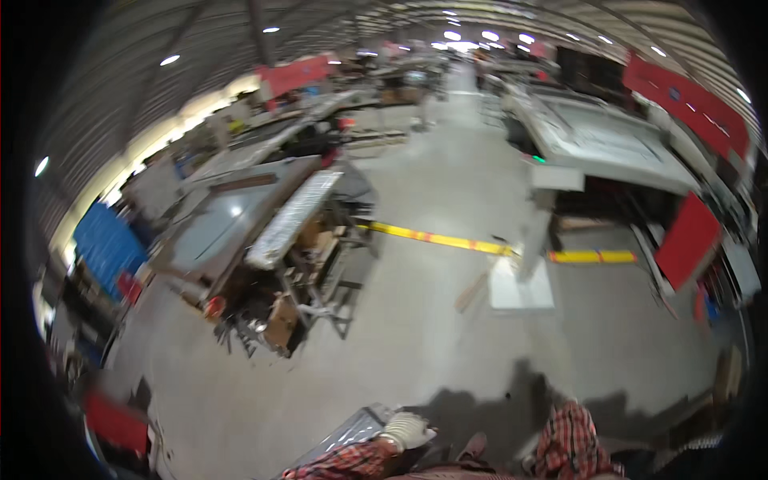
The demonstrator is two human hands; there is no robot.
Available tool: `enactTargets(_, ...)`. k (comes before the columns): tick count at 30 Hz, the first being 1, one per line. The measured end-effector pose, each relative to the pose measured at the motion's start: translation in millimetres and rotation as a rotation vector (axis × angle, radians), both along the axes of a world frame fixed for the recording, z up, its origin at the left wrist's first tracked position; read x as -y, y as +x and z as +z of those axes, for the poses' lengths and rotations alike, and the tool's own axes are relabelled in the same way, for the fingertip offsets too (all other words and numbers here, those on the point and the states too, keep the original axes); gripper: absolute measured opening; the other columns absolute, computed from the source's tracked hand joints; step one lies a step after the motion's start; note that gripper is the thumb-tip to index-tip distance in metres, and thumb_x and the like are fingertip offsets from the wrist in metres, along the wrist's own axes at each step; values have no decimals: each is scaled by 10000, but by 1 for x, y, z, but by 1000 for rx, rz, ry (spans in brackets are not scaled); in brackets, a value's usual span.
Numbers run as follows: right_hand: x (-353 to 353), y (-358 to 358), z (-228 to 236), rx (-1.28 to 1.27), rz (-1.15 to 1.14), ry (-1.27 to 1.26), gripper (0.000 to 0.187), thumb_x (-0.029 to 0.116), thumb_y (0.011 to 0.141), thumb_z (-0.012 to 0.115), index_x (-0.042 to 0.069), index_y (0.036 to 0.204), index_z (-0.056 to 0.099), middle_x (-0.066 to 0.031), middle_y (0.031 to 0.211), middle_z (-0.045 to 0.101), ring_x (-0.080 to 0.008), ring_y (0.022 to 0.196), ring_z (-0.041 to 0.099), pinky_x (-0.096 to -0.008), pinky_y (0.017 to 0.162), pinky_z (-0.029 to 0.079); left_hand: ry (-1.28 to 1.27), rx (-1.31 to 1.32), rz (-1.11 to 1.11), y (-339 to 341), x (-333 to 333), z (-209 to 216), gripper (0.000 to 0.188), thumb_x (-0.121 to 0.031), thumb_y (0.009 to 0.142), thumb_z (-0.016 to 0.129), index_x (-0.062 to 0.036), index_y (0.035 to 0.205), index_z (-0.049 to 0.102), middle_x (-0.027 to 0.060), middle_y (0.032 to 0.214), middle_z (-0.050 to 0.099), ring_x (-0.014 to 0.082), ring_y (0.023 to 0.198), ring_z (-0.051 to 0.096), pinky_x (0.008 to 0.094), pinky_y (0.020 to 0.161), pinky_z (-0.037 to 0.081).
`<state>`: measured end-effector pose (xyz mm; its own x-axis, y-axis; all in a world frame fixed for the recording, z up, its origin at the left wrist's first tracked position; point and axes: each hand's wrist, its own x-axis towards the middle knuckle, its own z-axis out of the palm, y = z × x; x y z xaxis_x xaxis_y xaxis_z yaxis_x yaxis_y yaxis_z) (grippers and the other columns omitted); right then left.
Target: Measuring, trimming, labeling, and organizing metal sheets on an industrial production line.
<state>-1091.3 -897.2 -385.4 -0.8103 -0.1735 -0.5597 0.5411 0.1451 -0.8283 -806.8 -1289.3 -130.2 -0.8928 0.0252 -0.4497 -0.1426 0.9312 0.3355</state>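
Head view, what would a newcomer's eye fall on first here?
Probably the yellow strip across the grey floor, mid-picture. Next, the red panel at the right and the blue sheet at the left. Near the bottom, the pale-gloved left hand is beside a shiny grey object.

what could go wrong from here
The glossy grey item at the gloved left hand might slip if the grip is loose; the hold is unclear. The yellow strip across the floor could catch a foot if raised. The brown piece lying near the white base could also trip someone.
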Motion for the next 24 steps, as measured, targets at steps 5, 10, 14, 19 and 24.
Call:
enactTargets(5,40,-16,83,129,-139,157,409,405,763,657,25,899,596,-114,817,605,-267,709,566,-407,612,448,-56,-260,-37,52,31,-16,348,-352,825,513,-57,998,577,88,844,605,261,783,561,394,673,451)
enactTargets(10,-45,-44,87,50,-206,519,443,398,797,610,8,1006,603,-98,805,619,-229,660,591,-370,574,467,130,-246,-90,-9,-4,-55,246,-304,834,548,-97,968,550,22,807,577,218,705,513,384,591,434)
enactTargets(14,-56,-27,116,-45,-191,768,595,534,769,545,-6,1004,621,-194,978,632,-339,967,582,-388,844,437,229,-131,-102,-45,-15,-77,234,-303,836,541,-97,949,549,19,794,573,212,694,505,379,584,427)
enactTargets(19,-130,3,56,204,-134,850,667,596,759,531,5,1062,596,-203,1075,591,-346,1067,528,-386,901,415,324,-30,-231,-126,-37,-106,222,-301,840,533,-96,925,548,16,778,567,205,680,495,373,574,418)
enactTargets(24,-116,36,55,258,-350,758,663,587,763,533,17,1099,583,-191,1141,563,-324,1113,507,-391,922,403,355,52,-281,-190,-38,-135,213,-299,843,525,-95,900,547,12,762,561,198,667,485,367,565,410)
